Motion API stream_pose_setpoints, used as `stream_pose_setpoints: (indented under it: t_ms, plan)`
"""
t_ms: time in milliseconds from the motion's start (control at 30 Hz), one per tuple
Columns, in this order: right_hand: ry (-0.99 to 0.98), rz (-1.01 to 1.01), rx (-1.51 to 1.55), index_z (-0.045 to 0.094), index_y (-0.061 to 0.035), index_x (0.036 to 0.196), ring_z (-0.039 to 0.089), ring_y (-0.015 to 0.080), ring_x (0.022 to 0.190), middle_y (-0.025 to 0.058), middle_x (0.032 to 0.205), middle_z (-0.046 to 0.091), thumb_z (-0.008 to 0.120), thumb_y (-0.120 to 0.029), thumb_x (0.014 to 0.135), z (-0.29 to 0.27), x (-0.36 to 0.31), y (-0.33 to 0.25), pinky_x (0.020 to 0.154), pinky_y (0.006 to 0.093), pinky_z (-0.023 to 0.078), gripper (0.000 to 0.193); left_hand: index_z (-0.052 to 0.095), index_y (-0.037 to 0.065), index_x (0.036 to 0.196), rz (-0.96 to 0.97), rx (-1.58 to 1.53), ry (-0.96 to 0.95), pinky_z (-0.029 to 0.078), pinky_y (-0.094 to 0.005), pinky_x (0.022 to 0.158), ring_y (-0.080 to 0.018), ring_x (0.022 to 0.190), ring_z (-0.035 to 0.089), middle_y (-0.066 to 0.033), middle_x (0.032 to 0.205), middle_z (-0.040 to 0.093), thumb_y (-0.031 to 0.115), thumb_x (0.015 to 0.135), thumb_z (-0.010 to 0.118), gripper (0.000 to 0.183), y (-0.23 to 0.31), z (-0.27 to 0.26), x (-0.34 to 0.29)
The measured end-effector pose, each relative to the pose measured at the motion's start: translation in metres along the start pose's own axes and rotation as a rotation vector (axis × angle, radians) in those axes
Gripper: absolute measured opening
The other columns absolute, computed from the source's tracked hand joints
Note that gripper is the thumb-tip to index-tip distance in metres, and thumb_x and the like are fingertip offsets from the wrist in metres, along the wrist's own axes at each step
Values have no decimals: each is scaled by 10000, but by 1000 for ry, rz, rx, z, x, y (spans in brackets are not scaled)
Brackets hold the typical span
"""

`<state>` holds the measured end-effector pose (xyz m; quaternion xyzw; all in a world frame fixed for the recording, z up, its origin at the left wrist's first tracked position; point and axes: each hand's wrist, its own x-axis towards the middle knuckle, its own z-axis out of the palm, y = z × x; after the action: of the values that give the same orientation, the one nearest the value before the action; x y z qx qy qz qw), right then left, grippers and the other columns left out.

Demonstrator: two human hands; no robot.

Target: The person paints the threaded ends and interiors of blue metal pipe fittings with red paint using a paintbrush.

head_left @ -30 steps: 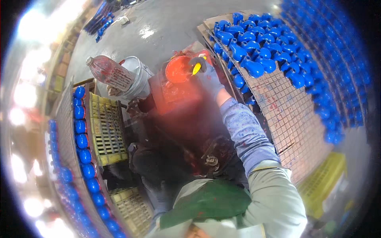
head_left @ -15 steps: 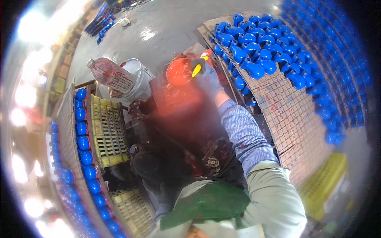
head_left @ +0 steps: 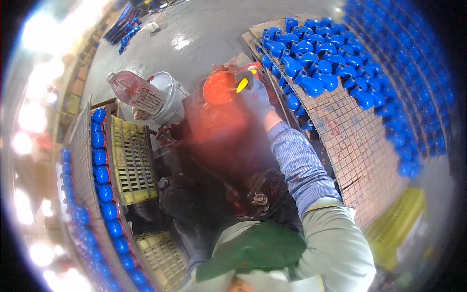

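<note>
Right hand [head_left: 256,95] closed around yellow handle [head_left: 242,85], likely light, stiff, best gripped mid-length; red paint [head_left: 217,88] just left of it; left hand [head_left: 195,243] state indeterminable.

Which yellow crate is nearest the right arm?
The yellow crate at lower right, by the wire rack; the other yellow crates are at left.

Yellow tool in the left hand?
No, the gloved right hand grips the yellow tool beside the round red container.
</note>
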<state>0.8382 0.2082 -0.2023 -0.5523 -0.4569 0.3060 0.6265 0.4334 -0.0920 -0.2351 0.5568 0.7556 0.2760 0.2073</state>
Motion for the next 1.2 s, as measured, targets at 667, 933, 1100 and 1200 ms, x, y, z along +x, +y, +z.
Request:
stream_pose_setpoints:
  t_ms: [667, 933, 1100, 1200]
  plan:
    - [-93, 24, -24, 559, -84, 1088, 580, 157, 793, 22, 897, 607, 617, -147, 812, -2, 8, 14, 676, 282, 471, 289, 144, 65, 1476, 17, -187, 27, 122, -415, 1142, -305, 1394, 174, -167, 1515, 171, 297, 795, 682, 898, 8, -1, -2]
    - [45, -61, -52, 570, -92, 1031, 615, 269, 914, 94, 983, 629, 566, -30, 802, -1, 7, 11, 785, 327, 482, 237, 136, 66, 1476, -32, -19, -26, 121, -416, 1142, -301, 1399, 160, -167, 1519, 163, 318, 811, 673, 892, 18, -5, -3]
    - [-13, -76, -85, 564, -85, 1055, 610, 273, 965, 110, 1018, 632, 584, -42, 799, -2, 9, 11, 820, 329, 478, 260, 136, 66, 1475, -27, -112, -13, 122, -422, 1142, -312, 1400, 154, -170, 1519, 160, 308, 805, 675, 893, 25, -4, -4]
    - [-6, -42, -122, 563, -80, 1056, 607, 276, 963, 108, 1018, 631, 591, -52, 798, -3, 8, 10, 830, 325, 474, 261, 136, 63, 1474, -52, -36, -15, 123, -424, 1142, -314, 1399, 153, -170, 1521, 153, 303, 804, 676, 893, 26, -4, -4]
